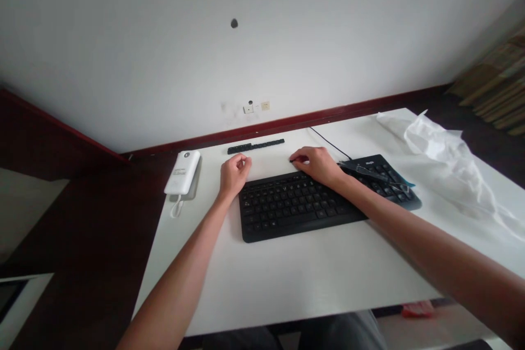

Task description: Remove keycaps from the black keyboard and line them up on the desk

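White surface point(311, 279) fills centre frame. Keyboard point(303, 205) lies at centre, long axis left-right, slightly tilted, cable running to upper right. Right hand point(318, 165) rests on its far edge, fingers curled together on a small dark piece at the fingertips; what that piece is cannot be made out. Left hand point(233, 173) sits just off the keyboard's upper left corner, loosely fisted, apparently empty. Black strip point(256, 146) lies beyond both hands, nearer the left one. Power bank point(182, 171) at left. The keyboard's right end is partly covered by a dark wrapper.
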Motion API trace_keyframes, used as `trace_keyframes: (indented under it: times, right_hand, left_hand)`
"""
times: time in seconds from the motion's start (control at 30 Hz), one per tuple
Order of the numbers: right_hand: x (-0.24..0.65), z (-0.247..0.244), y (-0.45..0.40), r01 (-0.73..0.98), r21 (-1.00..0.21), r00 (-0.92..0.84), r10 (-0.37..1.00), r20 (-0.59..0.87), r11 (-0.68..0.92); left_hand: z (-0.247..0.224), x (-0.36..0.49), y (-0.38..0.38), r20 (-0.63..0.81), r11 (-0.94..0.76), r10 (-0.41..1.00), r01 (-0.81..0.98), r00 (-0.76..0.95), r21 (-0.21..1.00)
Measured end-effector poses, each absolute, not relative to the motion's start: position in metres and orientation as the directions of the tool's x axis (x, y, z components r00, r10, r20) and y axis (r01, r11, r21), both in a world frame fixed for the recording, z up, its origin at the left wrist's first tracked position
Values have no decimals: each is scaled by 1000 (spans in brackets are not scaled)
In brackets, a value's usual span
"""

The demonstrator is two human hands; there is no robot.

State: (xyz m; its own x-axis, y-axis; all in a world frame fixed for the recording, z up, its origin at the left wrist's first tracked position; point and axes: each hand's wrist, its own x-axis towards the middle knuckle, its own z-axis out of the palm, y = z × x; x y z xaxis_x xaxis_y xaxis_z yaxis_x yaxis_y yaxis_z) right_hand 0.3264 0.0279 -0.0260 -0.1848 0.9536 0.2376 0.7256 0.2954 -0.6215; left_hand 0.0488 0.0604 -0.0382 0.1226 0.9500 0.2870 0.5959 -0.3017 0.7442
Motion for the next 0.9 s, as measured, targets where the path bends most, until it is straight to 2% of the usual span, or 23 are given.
trace_keyframes:
  times: [0.07, 0.23, 0.3, 0.37, 0.43, 0.5, 0.9]
  right_hand:
    - [327, -20, 35, 721, -633, -180, 958, 223, 283]
    - [320, 4, 89, 673, -658, -171, 936, 308, 339]
    - [309, 10, 122, 663, -672, -221, 944, 245, 330]
    - [296, 13, 153, 668, -683, -296, 948, 121, 296]
    - [283, 11, 178, 665, -696, -378, 926, -1, 271]
    - [272, 7, 194, 658, -701, -439, 896, -62, 274]
    - [264, -20, 198, 660, -708, -381, 924, -29, 251]
  left_hand:
    - [-37, 49, 60, 285, -300, 951, 601, 123, 741]
    - [-39, 48, 61, 261, -275, 959, 607, 113, 746]
    - [-40, 47, 62, 255, -275, 959, 600, 120, 752]
    - [-41, 47, 62, 256, -277, 959, 590, 121, 759]
    - [-41, 47, 63, 253, -272, 961, 580, 115, 768]
    - [-41, 47, 63, 242, -261, 964, 579, 112, 772]
    - [-40, 49, 62, 206, -216, 975, 602, 87, 768]
